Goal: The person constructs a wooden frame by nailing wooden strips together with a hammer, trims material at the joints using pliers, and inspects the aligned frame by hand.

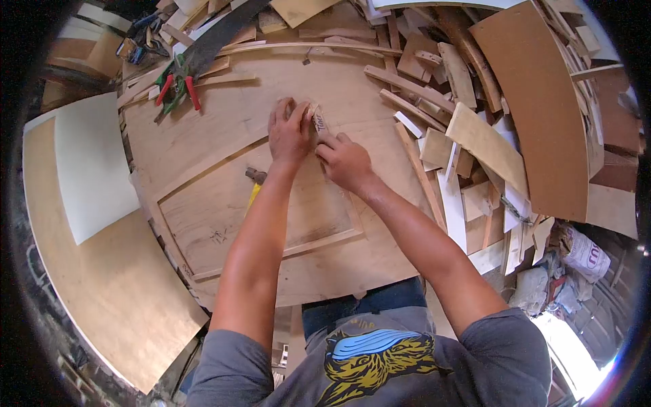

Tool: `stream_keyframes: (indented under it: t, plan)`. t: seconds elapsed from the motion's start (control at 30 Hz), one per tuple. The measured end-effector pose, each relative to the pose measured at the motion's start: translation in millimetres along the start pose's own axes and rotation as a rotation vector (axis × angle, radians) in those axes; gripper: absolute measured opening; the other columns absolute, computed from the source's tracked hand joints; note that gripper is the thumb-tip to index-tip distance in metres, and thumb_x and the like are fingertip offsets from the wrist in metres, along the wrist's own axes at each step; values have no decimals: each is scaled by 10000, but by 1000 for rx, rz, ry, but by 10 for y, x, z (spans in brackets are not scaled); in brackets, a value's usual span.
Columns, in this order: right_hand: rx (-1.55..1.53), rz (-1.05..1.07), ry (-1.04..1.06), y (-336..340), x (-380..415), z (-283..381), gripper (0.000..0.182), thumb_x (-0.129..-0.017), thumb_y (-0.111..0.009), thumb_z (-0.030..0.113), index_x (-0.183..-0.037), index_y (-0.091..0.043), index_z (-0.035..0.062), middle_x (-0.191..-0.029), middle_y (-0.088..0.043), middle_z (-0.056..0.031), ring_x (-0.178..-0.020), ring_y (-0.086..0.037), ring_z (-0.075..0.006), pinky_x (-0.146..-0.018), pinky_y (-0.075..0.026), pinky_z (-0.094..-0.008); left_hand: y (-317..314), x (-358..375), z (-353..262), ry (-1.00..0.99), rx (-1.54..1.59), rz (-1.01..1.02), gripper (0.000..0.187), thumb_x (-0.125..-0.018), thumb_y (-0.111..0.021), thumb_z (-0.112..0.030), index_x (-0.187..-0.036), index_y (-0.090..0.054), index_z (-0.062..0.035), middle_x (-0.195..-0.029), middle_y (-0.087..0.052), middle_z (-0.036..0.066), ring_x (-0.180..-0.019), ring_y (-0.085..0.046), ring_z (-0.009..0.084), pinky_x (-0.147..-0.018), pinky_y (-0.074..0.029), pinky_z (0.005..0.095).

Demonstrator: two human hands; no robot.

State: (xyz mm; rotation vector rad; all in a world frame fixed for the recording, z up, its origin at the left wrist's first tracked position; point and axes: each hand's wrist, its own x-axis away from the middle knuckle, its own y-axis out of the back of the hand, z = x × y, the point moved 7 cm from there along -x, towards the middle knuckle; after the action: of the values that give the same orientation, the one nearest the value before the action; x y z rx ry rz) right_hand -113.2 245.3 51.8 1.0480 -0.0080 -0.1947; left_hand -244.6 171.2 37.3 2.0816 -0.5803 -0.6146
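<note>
A small pale piece with dark lettering (319,122) lies between my hands over the plywood panel (203,129). My right hand (344,161) is closed, its thumb and fingers at the near end of that piece. At its far end is my left hand (290,132), fingers curled and pressed together; I cannot tell what they pinch. Thin wooden strips (324,242) form a frame on the panel. Beside my left forearm lies a hammer (255,176) with a yellow handle, partly hidden by the arm. Several small nails (218,236) are scattered inside the frame.
Green clamps with red handles (178,88) sit at the panel's far left. Wood offcuts (434,102) pile up along the back and right, beside a large brown board (536,108). Another sheet (102,258) stands to the left. A printed sack (584,254) is at lower right.
</note>
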Motion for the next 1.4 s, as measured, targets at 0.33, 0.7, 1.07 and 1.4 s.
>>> stream_keyframes:
  t: [0.33, 0.7, 1.07, 1.4]
  plan:
    - [-25, -68, 10, 69, 33, -37, 131, -862, -697, 117, -967, -647, 60, -1158, -671, -57, -940, -656, -266, -746, -587, -387, -14, 70, 35, 18, -5, -35, 273, -969, -721, -269, -1237, -748, -225, -1394, -573, 145, -1386, -493, 420, -1134, -432, 514]
    - [-63, -68, 6, -12, 99, -59, 122, -872, -712, 105, -967, -653, 57, -1137, -675, -91, -943, -672, -287, -773, -584, -397, 3, 184, -67, -31, -96, -102, 291, -963, -722, -251, -1250, -743, -206, -1358, -607, 138, -1349, -523, 411, -1121, -430, 533]
    - [-366, -163, -91, 396, -105, -353, 116, -913, -664, 131, -995, -708, 62, -1015, -725, -153, -976, -697, -367, -799, -575, -489, -104, 513, -309, 81, -166, 69, 645, -1004, -610, -345, -1589, -456, -121, -1685, -376, 118, -1587, -289, 348, -1253, -249, 586]
    - [-238, 131, 52, 261, -1320, -697, 99, -879, -736, 163, -941, -766, 93, -938, -737, -102, -919, -689, -338, -777, -545, -470, -180, 576, -388, 213, -282, 237, 786, -984, -593, -480, -1646, -352, -133, -1726, -286, 78, -1610, -209, 317, -1294, -161, 562]
